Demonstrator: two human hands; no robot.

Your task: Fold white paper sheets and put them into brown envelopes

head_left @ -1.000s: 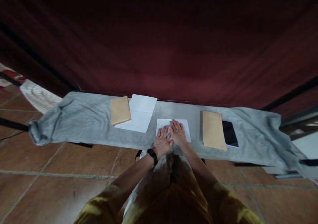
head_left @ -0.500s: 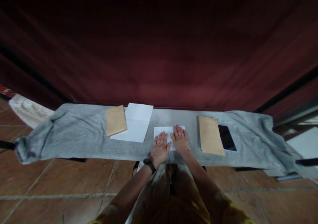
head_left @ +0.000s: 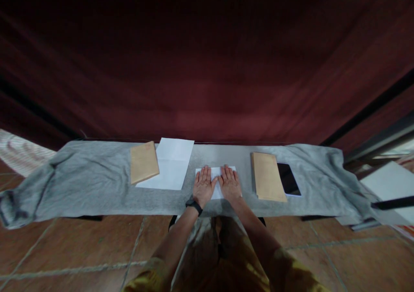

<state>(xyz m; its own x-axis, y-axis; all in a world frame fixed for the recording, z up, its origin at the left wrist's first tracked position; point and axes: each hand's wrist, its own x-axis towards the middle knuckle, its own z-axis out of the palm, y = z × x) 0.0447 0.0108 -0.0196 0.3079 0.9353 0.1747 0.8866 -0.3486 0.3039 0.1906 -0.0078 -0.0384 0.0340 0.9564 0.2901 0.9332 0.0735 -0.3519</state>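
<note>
A folded sheet of white paper (head_left: pixel 217 192) lies flat in front of me on the grey cloth. My left hand (head_left: pixel 203 186), with a black band on its wrist, rests palm down on the left part of the paper, fingers stretched out. Palm down on the right part lies my right hand (head_left: pixel 230 184), its fingers also extended. The two thumbs nearly meet over the middle of the sheet. Both hands cover much of the paper, so only its top edge and a strip between them show.
On the left, a stack of brown envelopes (head_left: pixel 144 162) overlaps a larger creased white sheet (head_left: pixel 174 164). More brown envelopes (head_left: pixel 268 176) lie to the right, beside a dark-screened phone (head_left: pixel 289 179). Grey cloth (head_left: pixel 103 180) covers the narrow table; a dark red curtain (head_left: pixel 207 98) hangs behind it.
My left hand has moved up the paper toward its far edge, and the thumbs have come closer together. The whole view has shifted slightly.
</note>
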